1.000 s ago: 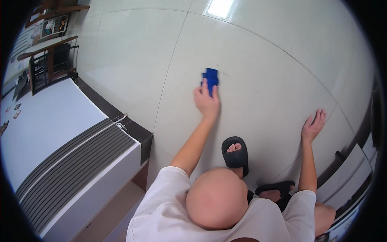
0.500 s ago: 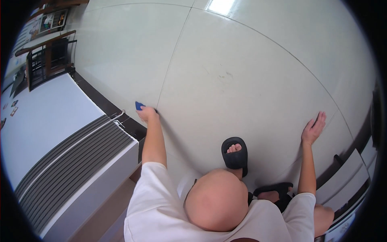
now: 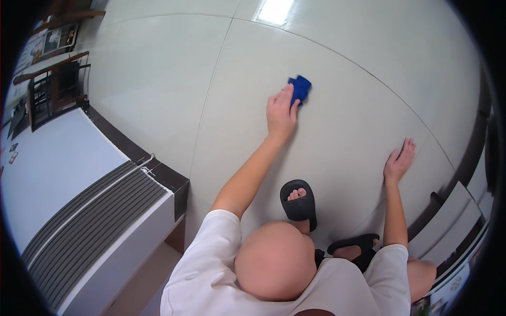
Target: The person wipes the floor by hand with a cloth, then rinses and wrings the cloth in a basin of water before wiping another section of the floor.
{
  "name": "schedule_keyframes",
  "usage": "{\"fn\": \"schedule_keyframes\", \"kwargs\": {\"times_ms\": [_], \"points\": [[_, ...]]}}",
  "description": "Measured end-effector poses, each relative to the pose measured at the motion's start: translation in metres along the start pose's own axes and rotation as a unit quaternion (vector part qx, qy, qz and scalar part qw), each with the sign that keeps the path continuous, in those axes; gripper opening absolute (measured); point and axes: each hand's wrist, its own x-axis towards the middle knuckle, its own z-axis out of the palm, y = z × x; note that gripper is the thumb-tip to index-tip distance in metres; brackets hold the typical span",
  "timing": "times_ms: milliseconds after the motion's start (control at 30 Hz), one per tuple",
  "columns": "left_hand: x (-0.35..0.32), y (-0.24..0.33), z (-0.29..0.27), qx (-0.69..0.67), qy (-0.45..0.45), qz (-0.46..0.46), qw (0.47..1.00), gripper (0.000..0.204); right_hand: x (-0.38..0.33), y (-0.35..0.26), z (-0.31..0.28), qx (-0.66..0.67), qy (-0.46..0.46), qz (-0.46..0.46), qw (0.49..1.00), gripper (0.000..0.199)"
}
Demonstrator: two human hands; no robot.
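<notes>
Pale tiled floor (image 3: 158, 95), white grilled appliance (image 3: 89, 210) at left, black slippers (image 3: 299, 203) — dark wooden shelf (image 3: 52, 89) beyond.

1 blue cloth (image 3: 300, 87), 2 black slippers (image 3: 299, 203)

The floor (image 3: 158, 79) is pale glossy tile with thin grout lines, a light glaring near the top edge; a blue cloth (image 3: 300, 87) lies on it under the left hand (image 3: 280, 111); the right hand (image 3: 399, 162) presses flat; two black slippers (image 3: 298, 203) stand on it; a white cabinet (image 3: 84, 210), perhaps an appliance, sits at left.
</notes>
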Motion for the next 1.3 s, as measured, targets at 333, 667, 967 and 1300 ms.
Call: {"fn": "schedule_keyframes", "kwargs": {"times_ms": [333,667,967,1300], "points": [[-0.065,-0.118,-0.100,0.045,0.161,-0.263,0.950,0.044,0.002,0.002,-0.004,0.007,-0.003,0.003,1.000,0.060],[-0.033,-0.060,-0.041,0.103,0.069,-0.223,0.967,0.042,0.000,0.001,-0.008,0.006,0.005,0.014,1.000,0.059],[-0.066,0.038,0.009,-0.099,-0.081,-0.021,0.992,0.040,0.001,0.002,-0.006,0.036,0.007,0.026,0.999,0.058],[-0.121,-0.180,-0.166,0.166,0.314,-0.433,0.829,0.048,0.002,0.001,-0.007,0.035,-0.015,0.033,0.999,0.063]]}}
